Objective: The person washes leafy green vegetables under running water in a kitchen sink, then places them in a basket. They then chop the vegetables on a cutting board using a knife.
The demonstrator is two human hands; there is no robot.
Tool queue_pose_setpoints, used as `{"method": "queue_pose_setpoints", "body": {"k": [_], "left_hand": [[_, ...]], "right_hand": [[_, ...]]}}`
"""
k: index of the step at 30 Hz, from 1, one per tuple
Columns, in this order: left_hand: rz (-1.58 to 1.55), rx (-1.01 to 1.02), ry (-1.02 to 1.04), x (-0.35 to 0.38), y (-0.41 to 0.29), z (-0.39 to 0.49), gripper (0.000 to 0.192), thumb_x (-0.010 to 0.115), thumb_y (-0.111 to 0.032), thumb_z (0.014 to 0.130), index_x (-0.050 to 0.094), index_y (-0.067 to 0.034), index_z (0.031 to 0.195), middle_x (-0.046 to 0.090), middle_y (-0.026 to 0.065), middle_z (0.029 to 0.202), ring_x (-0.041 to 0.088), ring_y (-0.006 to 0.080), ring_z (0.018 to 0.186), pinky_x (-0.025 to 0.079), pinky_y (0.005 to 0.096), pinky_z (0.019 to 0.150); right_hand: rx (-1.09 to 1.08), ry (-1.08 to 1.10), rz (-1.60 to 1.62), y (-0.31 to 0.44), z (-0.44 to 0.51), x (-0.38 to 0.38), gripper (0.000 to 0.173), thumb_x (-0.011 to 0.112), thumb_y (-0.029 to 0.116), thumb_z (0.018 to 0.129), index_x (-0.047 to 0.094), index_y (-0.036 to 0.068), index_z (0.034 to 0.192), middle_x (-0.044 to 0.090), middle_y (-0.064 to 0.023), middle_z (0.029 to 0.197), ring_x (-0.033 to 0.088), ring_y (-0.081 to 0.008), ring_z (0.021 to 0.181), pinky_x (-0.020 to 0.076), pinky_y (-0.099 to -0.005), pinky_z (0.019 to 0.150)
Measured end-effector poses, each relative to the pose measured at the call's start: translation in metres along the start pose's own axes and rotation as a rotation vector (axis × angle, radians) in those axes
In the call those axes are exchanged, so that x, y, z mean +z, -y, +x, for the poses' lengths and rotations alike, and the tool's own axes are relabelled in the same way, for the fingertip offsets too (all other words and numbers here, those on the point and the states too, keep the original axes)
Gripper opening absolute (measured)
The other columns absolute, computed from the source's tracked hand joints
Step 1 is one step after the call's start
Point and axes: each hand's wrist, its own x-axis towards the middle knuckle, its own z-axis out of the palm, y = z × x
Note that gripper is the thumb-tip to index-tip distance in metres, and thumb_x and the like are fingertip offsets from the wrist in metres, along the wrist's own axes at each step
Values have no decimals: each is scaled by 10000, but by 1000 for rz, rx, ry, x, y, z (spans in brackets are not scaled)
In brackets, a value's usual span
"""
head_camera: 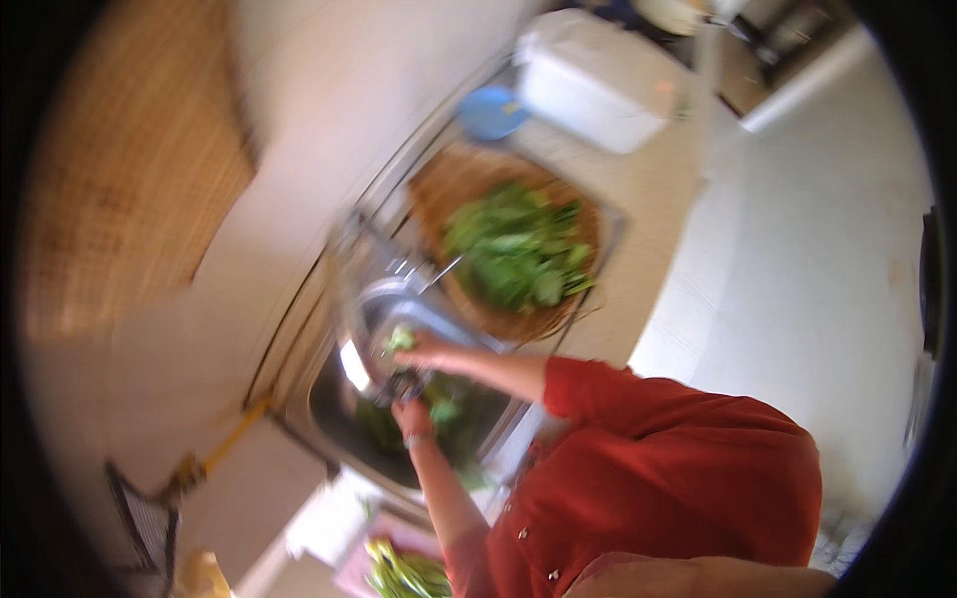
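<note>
My right hand [422, 351] is over the stainless steel sink [321, 407], holding a pale green piece of vegetable [400, 338] at its fingertips. My left hand [411, 415] is just below it, close to the faucet's spout end [404, 385]. Blur and the faucet hide its fingers, so I cannot tell whether it grips anything. Leafy greens [445, 410] lie in the sink beneath both hands. Beside the sink, a round woven basket [430, 179] holds a heap of green leaves [516, 250].
A blue bowl or lid [490, 112] and a white box [598, 82] stand beyond the basket. A large woven tray [134, 172] hangs on the wall. Stalky greens [404, 569] lie on a pink surface [351, 575] at the lower edge. A yellow pipe [235, 433] runs near the sink.
</note>
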Motion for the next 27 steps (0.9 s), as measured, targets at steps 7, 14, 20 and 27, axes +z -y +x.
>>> {"method": "queue_pose_setpoints", "body": {"k": [7,14,20,27], "left_hand": [[166,195,169,6,4,-11,185,557,-169,920,528,-9,1008,596,74,967,582,175,844,510,333,719],[106,348,203,-6,4,-10,259,572,-185,895,554,4,1071,594,66,1004,534,139,813,464,291,722],[505,358,130,-23,8,-18,352,619,-162,878,526,62,1132,598,89,1018,535,162,853,457,302,754],[132,50,304,-41,36,-32,244,561,-198,914,587,-47,1103,594,2,942,522,95,817,424,247,717]], "right_hand": [[57,-169,-420,3,-24,-2,546,582,518,823,635,-24,863,638,-192,748,626,-313,690,478,-421,687],[-35,-32,-267,16,-32,10,291,648,297,806,623,55,964,629,-92,733,591,-209,661,451,-349,641],[-202,-302,-206,75,-40,-7,285,621,321,875,601,36,877,594,-80,693,565,-165,637,437,-348,587],[-85,-470,-128,106,-65,-31,205,627,219,840,636,57,966,643,-97,795,591,-182,650,485,-382,656]]}}
